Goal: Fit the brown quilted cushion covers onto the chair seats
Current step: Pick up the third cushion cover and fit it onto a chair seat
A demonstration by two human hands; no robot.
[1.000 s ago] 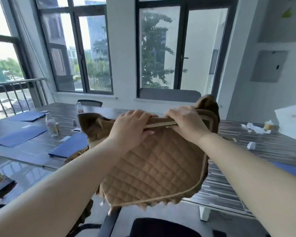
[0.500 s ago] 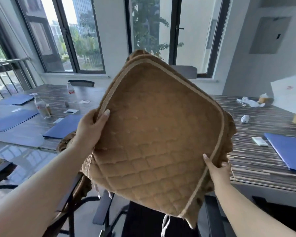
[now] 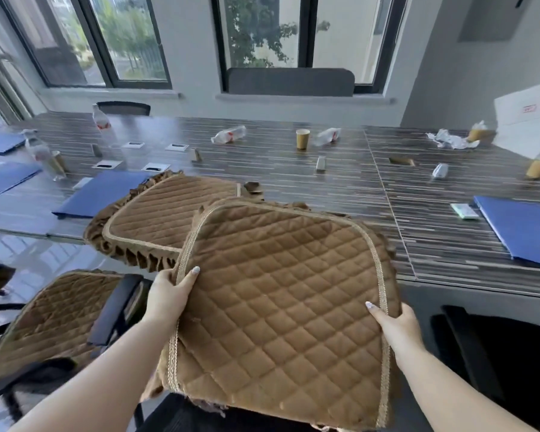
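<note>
I hold a brown quilted cushion cover (image 3: 281, 304) flat, quilted side up, in front of me over a black chair seat (image 3: 181, 414) that shows just under its near edge. My left hand (image 3: 169, 294) grips the cover's left trimmed edge. My right hand (image 3: 396, 327) grips its right edge. A second brown cover (image 3: 159, 218) with a ruffled skirt lies on the table's near edge, partly under the held one. A third cover (image 3: 53, 319) sits on the chair seat at the lower left.
The long striped table (image 3: 293, 173) carries blue folders (image 3: 524, 229), paper cups (image 3: 302, 139), water bottles (image 3: 102, 126) and crumpled paper. A black chair (image 3: 496, 353) stands at the right, an armrest (image 3: 116, 307) at the left. Windows fill the far wall.
The cover has come down from upright in front of the view to lying nearly flat at table height. Both hands shifted to its side edges, and the view tilted down.
</note>
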